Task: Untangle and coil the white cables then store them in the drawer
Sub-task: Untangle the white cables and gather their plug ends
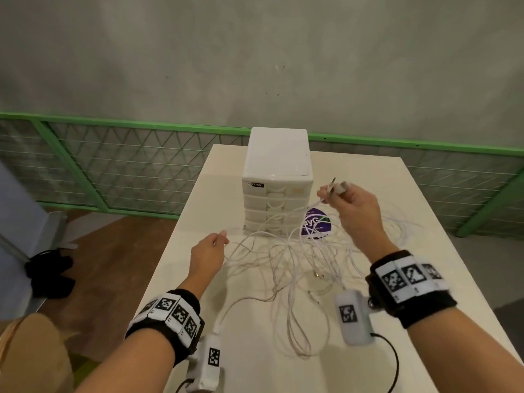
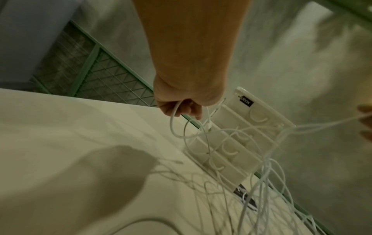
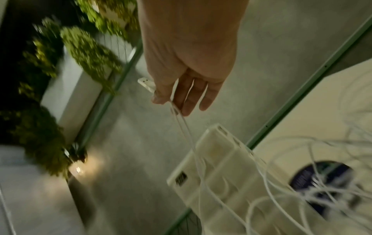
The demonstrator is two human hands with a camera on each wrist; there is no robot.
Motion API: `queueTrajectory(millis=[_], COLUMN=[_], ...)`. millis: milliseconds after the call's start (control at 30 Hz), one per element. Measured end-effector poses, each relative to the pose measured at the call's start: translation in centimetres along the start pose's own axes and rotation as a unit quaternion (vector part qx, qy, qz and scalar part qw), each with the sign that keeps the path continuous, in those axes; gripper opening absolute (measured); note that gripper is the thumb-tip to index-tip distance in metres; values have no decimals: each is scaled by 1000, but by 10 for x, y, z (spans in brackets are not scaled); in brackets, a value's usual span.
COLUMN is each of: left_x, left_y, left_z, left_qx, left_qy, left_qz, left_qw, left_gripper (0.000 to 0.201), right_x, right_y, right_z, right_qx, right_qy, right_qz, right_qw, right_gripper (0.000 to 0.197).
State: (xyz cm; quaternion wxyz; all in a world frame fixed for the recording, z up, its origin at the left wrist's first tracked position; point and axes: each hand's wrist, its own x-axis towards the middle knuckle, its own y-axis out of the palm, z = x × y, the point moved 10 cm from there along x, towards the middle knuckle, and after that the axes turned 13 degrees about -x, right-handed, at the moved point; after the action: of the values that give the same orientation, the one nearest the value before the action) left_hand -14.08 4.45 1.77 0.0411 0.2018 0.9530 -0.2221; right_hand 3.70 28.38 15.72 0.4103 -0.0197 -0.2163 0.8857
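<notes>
A tangle of thin white cables (image 1: 306, 259) is spread over the cream table (image 1: 255, 321) in front of a white drawer unit (image 1: 276, 182) whose drawers are all closed. My left hand (image 1: 211, 246) is low at the table's left side, fingers curled round one cable strand (image 2: 174, 117). My right hand (image 1: 346, 199) is raised beside the drawer unit and pinches cable ends with USB plugs (image 1: 336, 185); strands (image 3: 185, 127) hang from it down to the tangle.
A purple round sticker (image 1: 316, 222) lies on the table under the cables, right of the drawer unit. A green mesh fence (image 1: 127, 163) runs behind the table. Black objects (image 1: 51, 272) lie on the wooden floor at left.
</notes>
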Motion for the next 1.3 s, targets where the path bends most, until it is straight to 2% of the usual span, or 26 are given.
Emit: queueTrajectory(millis=[167,233,300,400,467,500,633,800,833,900,967,1067,1200,1300], left_x=[-1,-4,-7,-14,-22,-26,-44,-52,-52,-52,-55,-61,-56,-56], left_y=[37,44,42,32,33,33,35,42,43,45,50,57,61,59], left_z=[10,15,22,41,55,62,84,89,87,83,72,34,-54,-104], left_qx=[105,121,108,46,64,108,306,374,382,384,365,293,44,-122], left_qy=[48,40,14,-69,-118,-126,-110,-96,-91,-92,-107,-126,-86,-56], left_qz=[108,128,125,110,149,174,233,257,264,278,308,354,348,346], left_qw=[987,984,986,990,980,971,916,886,881,876,872,879,933,928], left_gripper=[33,35,52,69,77,77,62,26,17,22,21,5,14,20], right_x=[18,19,18,18,18,18,21,23,23,23,21,18,14,9], right_y=[-17,-18,-18,-19,-21,-22,-23,-19,-18,-12,-5,6,22,31], right_z=[18,15,10,1,0,1,8,12,12,8,4,-6,-13,-14], right_qx=[25,28,36,44,25,10,-9,-27,-30,-22,-5,15,57,113], right_qy=[-33,-28,-15,1,-4,-11,-22,-34,-33,-21,-1,52,90,122], right_qz=[-10,-14,-13,-5,-5,-3,-2,2,5,19,39,63,96,121], right_qw=[999,999,999,999,1000,1000,1000,999,999,999,999,997,990,979], right_gripper=[17,16,14,11,13,14,14,16,23,39,41,28,25,26])
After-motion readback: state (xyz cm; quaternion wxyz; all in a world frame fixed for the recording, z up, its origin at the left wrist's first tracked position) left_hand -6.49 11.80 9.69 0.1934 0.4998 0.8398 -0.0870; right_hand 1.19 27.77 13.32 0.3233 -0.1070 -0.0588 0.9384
